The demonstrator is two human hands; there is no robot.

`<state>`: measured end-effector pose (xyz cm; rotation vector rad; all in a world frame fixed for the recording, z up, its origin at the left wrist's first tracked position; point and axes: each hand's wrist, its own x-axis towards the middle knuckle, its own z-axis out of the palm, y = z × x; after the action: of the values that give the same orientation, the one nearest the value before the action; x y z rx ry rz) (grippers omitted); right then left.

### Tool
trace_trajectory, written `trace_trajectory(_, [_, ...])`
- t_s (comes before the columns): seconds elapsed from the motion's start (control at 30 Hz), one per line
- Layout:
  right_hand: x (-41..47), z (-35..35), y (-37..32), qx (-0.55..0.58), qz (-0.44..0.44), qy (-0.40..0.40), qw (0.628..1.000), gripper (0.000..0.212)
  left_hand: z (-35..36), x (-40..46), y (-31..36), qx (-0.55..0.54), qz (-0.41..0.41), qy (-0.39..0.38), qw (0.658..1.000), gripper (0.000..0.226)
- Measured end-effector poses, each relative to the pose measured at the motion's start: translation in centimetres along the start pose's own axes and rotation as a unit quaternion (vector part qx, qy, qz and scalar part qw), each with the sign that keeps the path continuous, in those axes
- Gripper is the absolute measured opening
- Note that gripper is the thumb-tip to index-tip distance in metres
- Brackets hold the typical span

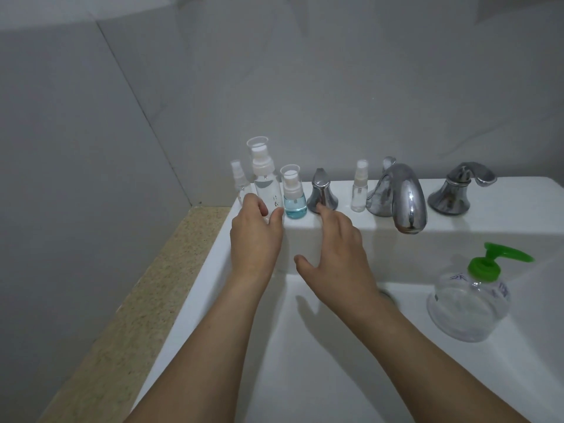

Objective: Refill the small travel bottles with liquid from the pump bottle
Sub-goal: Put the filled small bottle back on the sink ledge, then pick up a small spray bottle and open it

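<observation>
- As the left hand (pixel 254 236) reaches the tall bottle (pixel 266 181), thumb and fingers sit spread round its base, about to close; whether they already press the plastic I cannot tell.
- The right hand (pixel 335 242) hangs flat with fingers apart, holding nothing, a fingertip near the left tap handle (pixel 322 193).
- Taking the faucet (pixel 399 196) as landmark: tall bottle, thin spray bottle (pixel 239 184) and blue bottle (pixel 293 192) stand in a tight row well to its left; another small bottle (pixel 359 190) stands just left of it.
- The pump bottle (pixel 470 297) sits in the basin (pixel 305 346), below and right of the faucet (green pump on, looks nearly empty).
- To do this well, I judge: grip low and lift straight up, since the neighbours stand close and tip easily; use the free hand for the cap.
</observation>
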<state>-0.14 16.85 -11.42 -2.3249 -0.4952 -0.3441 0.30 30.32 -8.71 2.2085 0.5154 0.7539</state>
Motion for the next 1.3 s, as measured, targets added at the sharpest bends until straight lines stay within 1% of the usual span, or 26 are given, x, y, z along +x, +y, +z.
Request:
trace_trajectory(0.17, [-0.1, -0.2, -0.2, -0.005, 0.003, -0.006, 1.0, 0.086, 0.2, 0.1, -1.1, 0.025, 0.015, -0.006, 1.0, 0.017])
trace_trajectory(0.37, [-0.3, -0.2, -0.4, -0.007, 0.008, -0.022, 1.0, 0.084, 0.4, 0.2, -1.5, 0.065, 0.009, -0.015, 0.998, 0.01])
trace_trajectory(0.43, [-0.3, -0.2, -0.3, -0.004, 0.011, -0.026, 1.0, 0.084, 0.3, 0.2, -1.5, 0.053, 0.008, 0.001, 0.999, 0.012])
trace_trajectory(0.5, [-0.4, -0.2, -0.5, 0.0, 0.013, -0.031, 0.999, 0.084, -0.2, 0.2, -1.4, 0.025, 0.007, 0.034, 0.999, 0.013])
trace_trajectory(0.6, [-0.4, -0.2, -0.7, 0.0, 0.012, -0.042, 0.999, 0.084, -0.9, 1.0, -1.1, 0.013, 0.016, 0.081, 0.997, 0.023])
trace_trajectory(0.73, [-0.3, -0.3, -0.7, 0.003, 0.012, -0.043, 0.999, 0.082, -1.1, 2.1, -1.5, -0.009, -0.009, 0.102, 0.995, 0.039])
trace_trajectory(0.9, [-0.4, -0.3, -0.6, 0.008, 0.019, -0.04, 0.999, 0.08, -1.0, 2.9, -2.3, -0.094, -0.052, 0.058, 0.992, 0.054])
trace_trajectory(1.0, [-0.3, -0.4, -0.6, 0.009, 0.02, -0.042, 0.999, 0.08, -1.1, 4.1, -2.5, -0.133, -0.061, 0.023, 0.989, 0.064])
trace_trajectory(1.1, [-0.3, -0.3, -0.5, 0.01, 0.022, -0.038, 0.999, 0.08, -1.1, 5.0, -2.6, -0.14, -0.063, 0.001, 0.988, 0.072])
trace_trajectory(1.3, [-0.3, -0.2, -0.4, 0.011, 0.023, -0.044, 0.999, 0.079, -1.2, 5.1, -2.6, -0.114, -0.055, 0.015, 0.992, 0.066])
